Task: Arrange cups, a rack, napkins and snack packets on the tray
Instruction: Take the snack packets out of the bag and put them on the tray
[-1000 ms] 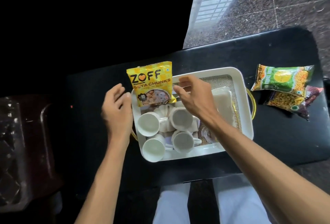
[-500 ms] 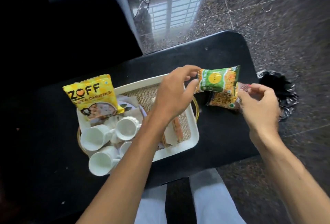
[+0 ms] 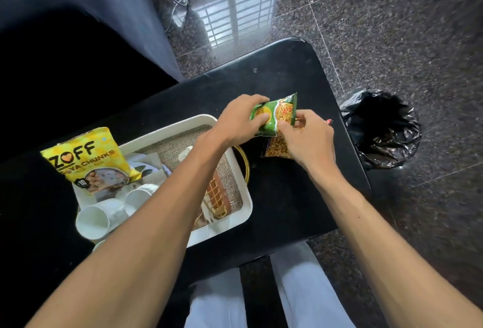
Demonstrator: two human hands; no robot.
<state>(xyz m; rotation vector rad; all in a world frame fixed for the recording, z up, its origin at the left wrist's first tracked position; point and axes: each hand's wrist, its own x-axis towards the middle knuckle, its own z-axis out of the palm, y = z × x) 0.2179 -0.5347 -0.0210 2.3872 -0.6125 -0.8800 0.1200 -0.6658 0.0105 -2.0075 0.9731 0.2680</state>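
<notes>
Left hand (image 3: 240, 121) grips the green packet (image 3: 277, 115) now, thumb pressed flat across the front and fingers wrapped over the far edge. Half a second ago it was only pinching one end while the packet lay flat; now the packet is tilted up, off the table (image 3: 287, 197). Right hand (image 3: 311, 142) has closed in too. Its fingers are curled round the second packet (image 3: 278, 147) (the see-through one full of orange sticks), which sits just under the green one and touches it. Before, that hand was only reaching for the far end of it.

Both packets are just past the right end of the tray (image 3: 245, 207), not in it. The left forearm crosses over the tray, hiding part of the gold wire rack (image 3: 217, 197) lying on the woven mat. The white cups (image 3: 94, 220) are on their sides at the tray's near left end, and the yellow packet (image 3: 86, 160) leans at the far left corner, same spots as earlier. A second ago both hands were over the cups.

Black bin bag (image 3: 381, 129) sits on the floor beside the table's right edge.
</notes>
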